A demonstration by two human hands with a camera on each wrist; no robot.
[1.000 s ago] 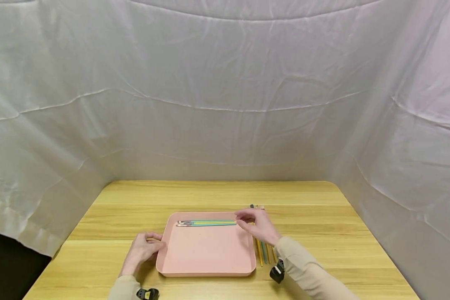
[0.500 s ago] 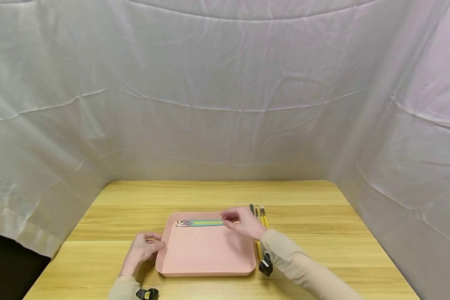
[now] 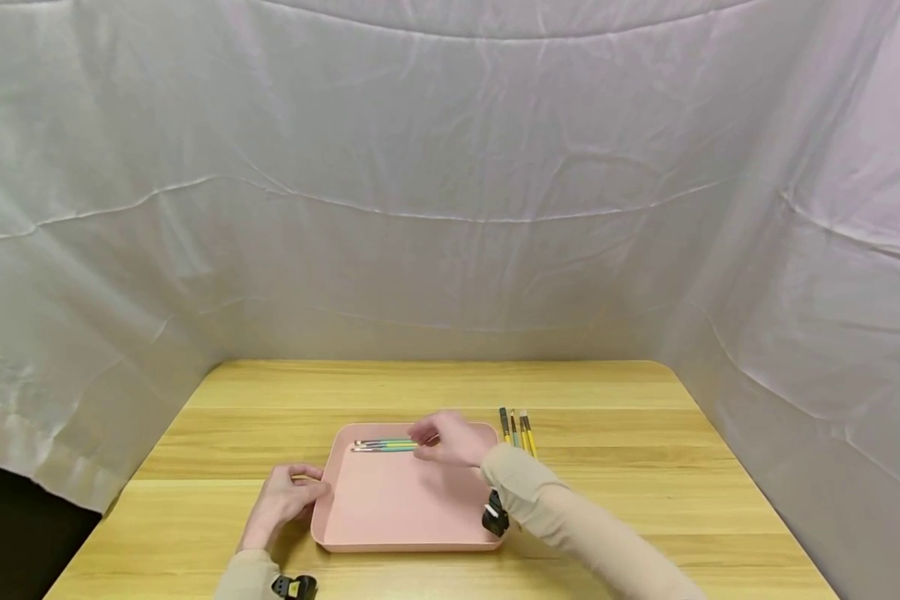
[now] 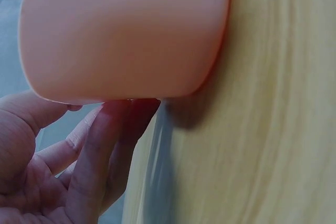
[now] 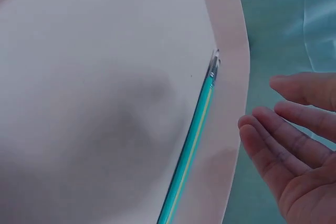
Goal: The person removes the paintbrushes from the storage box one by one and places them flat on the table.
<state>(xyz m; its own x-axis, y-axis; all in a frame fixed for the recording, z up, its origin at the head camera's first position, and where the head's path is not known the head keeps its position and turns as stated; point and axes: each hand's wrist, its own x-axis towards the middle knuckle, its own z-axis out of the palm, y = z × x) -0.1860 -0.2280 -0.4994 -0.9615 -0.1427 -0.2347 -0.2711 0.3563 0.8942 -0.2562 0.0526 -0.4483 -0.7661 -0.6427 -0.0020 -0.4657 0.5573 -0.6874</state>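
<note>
My left hand (image 3: 283,498) holds the left side of a pink tray (image 3: 405,525), thumb at the rim and fingers beneath the edge in the left wrist view. Several slim paintbrushes (image 3: 384,447) lie side by side along the tray's far side, bristles to the left. Their handles are turquoise and yellow. Over the handles hovers my right hand (image 3: 450,437), which hides their right ends in the head view. From the right wrist, this hand's fingers (image 5: 273,153) are spread loosely with nothing between them, and the brushes (image 5: 191,140) lie inside the tray's wall.
More paintbrushes (image 3: 525,433) lie on the wooden table (image 3: 615,467) just right of the tray, partly hidden by my right forearm. Grey cloth (image 3: 450,275) hangs behind the table and at both sides.
My right hand has moved left over the tray, from the brushes' right ends toward their middle. The brushes beside the tray show more at their bristle ends. My left hand stays put.
</note>
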